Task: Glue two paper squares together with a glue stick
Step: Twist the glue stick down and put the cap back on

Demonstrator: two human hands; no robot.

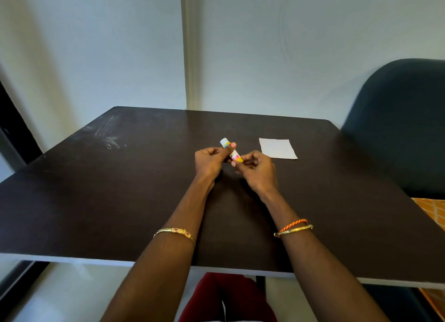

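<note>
A white glue stick (230, 150) with a yellow and pink label is held tilted above the middle of the dark table (120, 189). My left hand (209, 161) grips its upper, capped part, with the thumb across the tube. My right hand (256, 170) pinches its lower end between fingertips. White paper (278, 148) lies flat on the table just right of my hands; I cannot tell whether it is one square or two stacked.
A dark upholstered chair (399, 129) stands at the table's right side. Walls close off the far edge of the table. An orange patterned cloth (431, 211) shows at the right. My lap is below the near table edge.
</note>
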